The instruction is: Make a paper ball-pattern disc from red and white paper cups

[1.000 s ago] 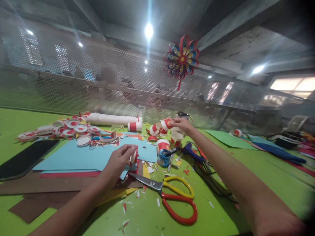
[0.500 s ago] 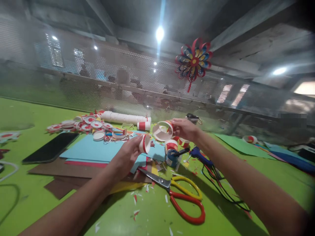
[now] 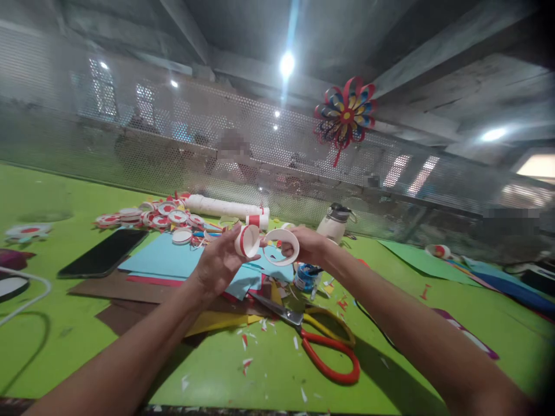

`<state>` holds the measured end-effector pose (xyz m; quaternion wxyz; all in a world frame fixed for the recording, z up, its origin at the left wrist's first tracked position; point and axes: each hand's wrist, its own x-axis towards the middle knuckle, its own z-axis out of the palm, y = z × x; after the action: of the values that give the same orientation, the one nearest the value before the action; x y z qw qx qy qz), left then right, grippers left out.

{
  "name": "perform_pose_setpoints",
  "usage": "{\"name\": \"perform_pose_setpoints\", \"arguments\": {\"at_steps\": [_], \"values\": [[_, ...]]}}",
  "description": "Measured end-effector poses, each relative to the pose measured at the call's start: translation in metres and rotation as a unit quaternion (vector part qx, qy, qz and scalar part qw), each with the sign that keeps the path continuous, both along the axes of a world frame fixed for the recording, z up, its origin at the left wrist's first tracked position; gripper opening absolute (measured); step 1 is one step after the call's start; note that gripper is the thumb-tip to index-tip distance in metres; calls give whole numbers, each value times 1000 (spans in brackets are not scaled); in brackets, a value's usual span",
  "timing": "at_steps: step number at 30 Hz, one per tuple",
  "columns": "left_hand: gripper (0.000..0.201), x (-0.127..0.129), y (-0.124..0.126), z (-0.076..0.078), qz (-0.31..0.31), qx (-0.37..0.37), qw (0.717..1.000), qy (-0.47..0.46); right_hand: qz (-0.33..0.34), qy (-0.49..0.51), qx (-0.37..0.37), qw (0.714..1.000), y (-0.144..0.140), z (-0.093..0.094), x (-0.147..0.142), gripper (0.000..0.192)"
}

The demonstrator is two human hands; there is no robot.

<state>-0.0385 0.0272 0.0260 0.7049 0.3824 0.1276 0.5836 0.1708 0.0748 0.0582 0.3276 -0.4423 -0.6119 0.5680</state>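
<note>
My left hand (image 3: 219,263) holds a small red-and-white paper cup piece (image 3: 247,240) with its open end turned toward me. My right hand (image 3: 310,247) holds a second white paper cup (image 3: 281,247), also tilted with its mouth facing me. The two cups are side by side and almost touching, raised above a stack of blue, red, brown and yellow paper sheets (image 3: 173,263) on the green table (image 3: 269,375).
Red-and-yellow scissors (image 3: 318,341) lie just in front of my hands. A black phone (image 3: 104,253) rests at the left, cut cup pieces (image 3: 147,218) and a white roll (image 3: 225,207) behind. A blue glue pot (image 3: 307,277) and white bottle (image 3: 336,222) stand at the right. Mesh fence behind.
My right hand has drawn back from the cups at the far side, carrying one cup toward my left hand. The left hand has lifted its cup piece off the paper.
</note>
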Motion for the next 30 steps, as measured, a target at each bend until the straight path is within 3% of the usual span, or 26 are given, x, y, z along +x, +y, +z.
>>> {"name": "perform_pose_setpoints", "arguments": {"at_steps": [4, 9, 13, 20, 22, 25, 28, 30], "values": [[23, -1, -3, 2, -47, -12, 998, -44, 27, 37, -61, 997, 0, -3, -6, 25], [21, -1, 0, 1, 3, -45, 998, -51, 31, 83, -59, 994, -11, 3, -14, 41], [17, 3, 4, 3, 54, -47, 996, -61, 13, 102, -10, 995, -25, 6, -21, 56], [22, 9, 2, 1, 78, -16, 995, -52, -126, -27, 129, 983, -41, -19, -27, 26], [22, 7, 1, 1, 91, -24, 995, -45, -172, -103, 155, 967, -34, -13, -16, 29], [20, 3, 1, 1, 106, -30, 993, -33, -244, -224, 167, 929, -11, 14, 18, 29], [17, 3, 1, 0, 112, -40, 993, -12, -328, -341, 160, 867, 15, 40, 63, 27], [15, 6, -1, -1, 107, -57, 993, 11, -373, -412, 158, 816, 27, 45, 91, 30]]}}
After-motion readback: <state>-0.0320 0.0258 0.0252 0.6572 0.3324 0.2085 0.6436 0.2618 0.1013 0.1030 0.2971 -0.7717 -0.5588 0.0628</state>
